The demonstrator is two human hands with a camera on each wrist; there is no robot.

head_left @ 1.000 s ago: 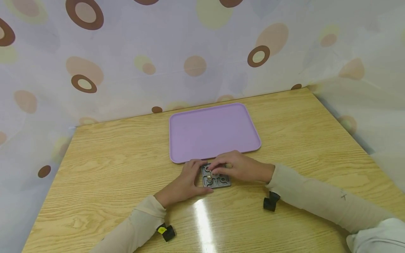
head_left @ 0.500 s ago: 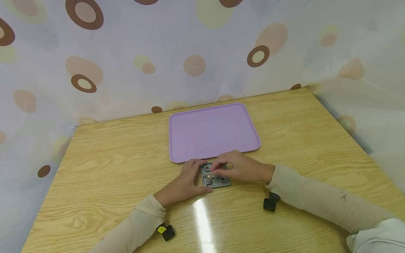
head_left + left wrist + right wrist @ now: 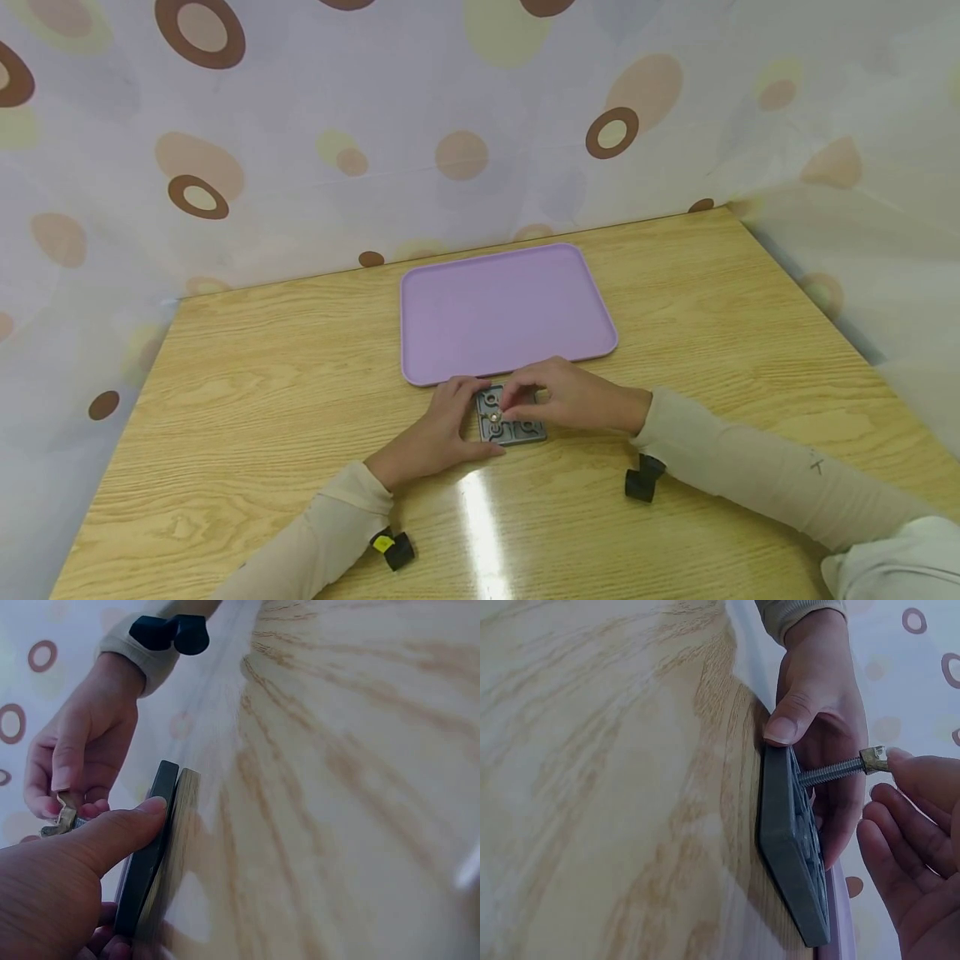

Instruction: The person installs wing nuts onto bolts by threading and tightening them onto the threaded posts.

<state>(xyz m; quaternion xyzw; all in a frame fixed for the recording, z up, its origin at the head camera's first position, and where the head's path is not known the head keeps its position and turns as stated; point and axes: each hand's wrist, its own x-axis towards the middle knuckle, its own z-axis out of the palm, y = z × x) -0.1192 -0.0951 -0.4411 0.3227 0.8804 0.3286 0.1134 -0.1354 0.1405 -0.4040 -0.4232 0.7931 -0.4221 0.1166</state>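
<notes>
A grey square metal plate with raised rings lies on the wooden table, in front of the tray. My left hand holds it by two opposite edges, thumb on the near edge and fingers at the far one. From the plate stands a threaded bolt, with a brass-coloured wing nut at its outer end. Thumb and index finger of my right hand pinch a wing of that nut. In the left wrist view, the wing nut shows partly behind my left thumb.
Just beyond the plate lies a purple tray with a low rim. The wooden table extends to both sides. A patterned curtain hangs along its back and sides. Black camera mounts are strapped to both wrists.
My right index finger has curled in closer to the thumb at the wing nut, with small finger movements. The left hand and the plate have stayed in place.
</notes>
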